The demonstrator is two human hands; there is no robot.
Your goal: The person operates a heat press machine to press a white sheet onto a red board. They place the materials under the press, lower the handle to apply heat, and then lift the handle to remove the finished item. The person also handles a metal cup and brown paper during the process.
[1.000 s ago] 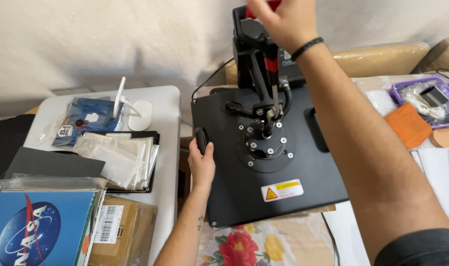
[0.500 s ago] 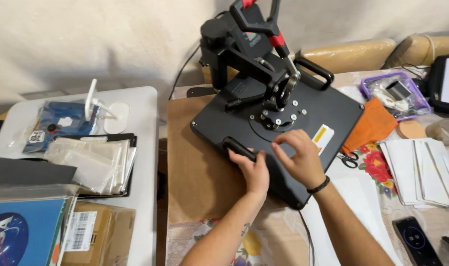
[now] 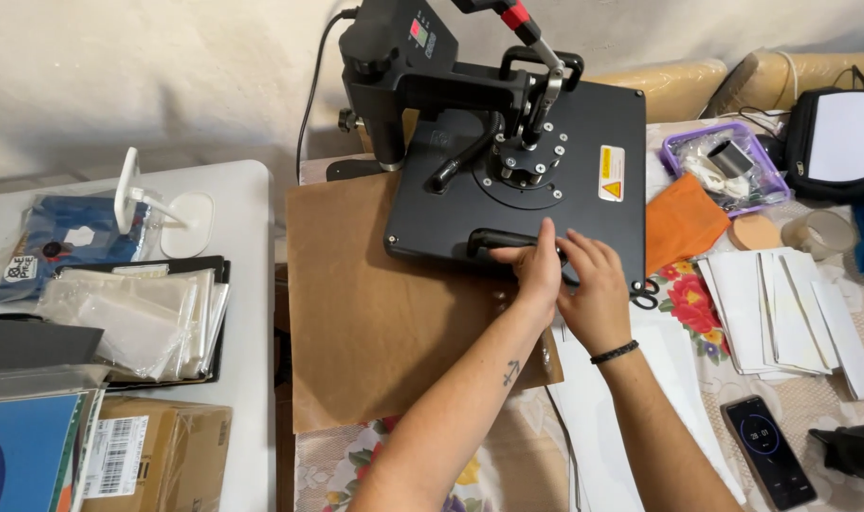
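Note:
A black heat press [image 3: 508,142] stands at the back centre, its flat upper plate [image 3: 593,204] swung out to the right. A brown sheet [image 3: 375,303] covers the lower bed left of the plate. My left hand [image 3: 538,270] grips the black handle [image 3: 493,240] on the plate's front edge. Beside it, my right hand [image 3: 593,289], with a black band on the wrist, rests its fingers on the same front edge. The press lever with a red grip [image 3: 522,24] points up at the top.
A white side table [image 3: 247,284] on the left holds clear plastic sleeves [image 3: 133,318], a blue packet, a white stand and a cardboard box. On the right lie an orange cloth [image 3: 683,223], a purple tray [image 3: 726,166], white paper strips [image 3: 782,313], a phone [image 3: 768,450] and a black bag.
The plate has swung further right, uncovering more brown sheet. My left hand moved onto the front handle and my right hand came beside it; a second ago the right hand held the lever.

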